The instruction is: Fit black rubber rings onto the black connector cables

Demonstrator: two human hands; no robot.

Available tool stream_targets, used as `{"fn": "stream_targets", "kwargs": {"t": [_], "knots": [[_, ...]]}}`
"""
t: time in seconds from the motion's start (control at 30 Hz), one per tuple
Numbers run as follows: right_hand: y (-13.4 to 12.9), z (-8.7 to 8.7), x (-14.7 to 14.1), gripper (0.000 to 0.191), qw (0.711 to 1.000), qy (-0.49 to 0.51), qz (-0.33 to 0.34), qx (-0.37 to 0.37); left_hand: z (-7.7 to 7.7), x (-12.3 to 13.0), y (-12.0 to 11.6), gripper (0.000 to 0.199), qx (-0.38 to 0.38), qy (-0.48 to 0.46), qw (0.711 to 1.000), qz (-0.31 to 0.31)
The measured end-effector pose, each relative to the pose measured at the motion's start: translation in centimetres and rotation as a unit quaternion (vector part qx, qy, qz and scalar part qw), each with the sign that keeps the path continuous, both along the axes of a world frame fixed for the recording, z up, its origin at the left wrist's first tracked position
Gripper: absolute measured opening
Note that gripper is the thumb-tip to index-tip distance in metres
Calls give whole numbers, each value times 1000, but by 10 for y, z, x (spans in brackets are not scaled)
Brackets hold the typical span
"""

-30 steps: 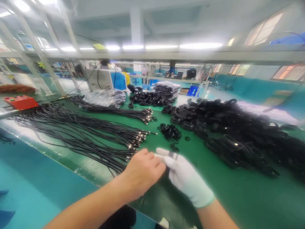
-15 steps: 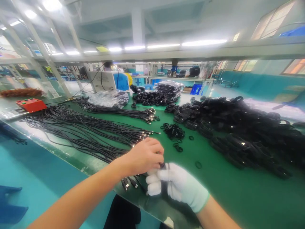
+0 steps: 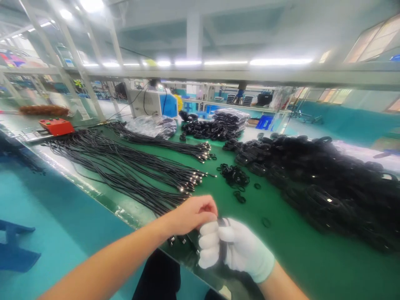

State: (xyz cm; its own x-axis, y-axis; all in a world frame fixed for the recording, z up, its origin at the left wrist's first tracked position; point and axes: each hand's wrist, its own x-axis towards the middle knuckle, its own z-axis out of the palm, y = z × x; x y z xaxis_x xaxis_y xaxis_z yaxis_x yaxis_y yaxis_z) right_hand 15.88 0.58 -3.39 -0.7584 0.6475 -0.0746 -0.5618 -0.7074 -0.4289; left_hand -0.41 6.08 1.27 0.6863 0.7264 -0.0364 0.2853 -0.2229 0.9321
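In my right hand [image 3: 240, 250], which wears a white glove, is a coiled black cable [image 3: 223, 246], with the fingers wrapped round it near the table's front edge. My bare left hand [image 3: 195, 214] is closed at the top of this coil, its thumb and fingers curled together. Whatever lies between its fingertips is hidden. Loose black cables [image 3: 131, 160] stretch across the table to the left, with metal plugs [image 3: 192, 181] at their near ends. Beyond my hands lies a small heap of black rings [image 3: 234, 176].
Coiled black cables form a large pile [image 3: 315, 175] on the right of the green table [image 3: 250, 221]. Further back are another coil heap [image 3: 212, 130], a clear plastic bag [image 3: 153, 126] and a white-and-blue machine [image 3: 153, 104]. A red button box [image 3: 56, 126] sits at left.
My left hand has turned at the coil, and its curled thumb and forefinger now show more. The right hand keeps its grip on the cable. The whole view has shifted slightly.
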Motion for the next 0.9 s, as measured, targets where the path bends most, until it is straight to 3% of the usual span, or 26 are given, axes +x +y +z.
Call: {"fn": "stream_targets", "kwargs": {"t": [0.1,0.2,0.37,0.57,0.73,0.9], "knots": [[3,-1,0,23,997,-52,-40,48,-13,2,-15,14,47,-40,996,69],[3,3,4,23,985,-103,-60,127,-19,6,-21,16,39,-66,993,90],[5,11,10,30,968,-149,-33,200,-25,9,-21,13,-9,-101,991,85],[11,17,13,35,960,-155,10,233,-29,7,-18,15,-79,-127,989,23],[8,24,17,28,953,-178,14,244,-35,13,-23,14,20,-121,990,74],[3,30,23,25,927,-226,28,299,-44,23,-34,14,97,-142,974,145]]}}
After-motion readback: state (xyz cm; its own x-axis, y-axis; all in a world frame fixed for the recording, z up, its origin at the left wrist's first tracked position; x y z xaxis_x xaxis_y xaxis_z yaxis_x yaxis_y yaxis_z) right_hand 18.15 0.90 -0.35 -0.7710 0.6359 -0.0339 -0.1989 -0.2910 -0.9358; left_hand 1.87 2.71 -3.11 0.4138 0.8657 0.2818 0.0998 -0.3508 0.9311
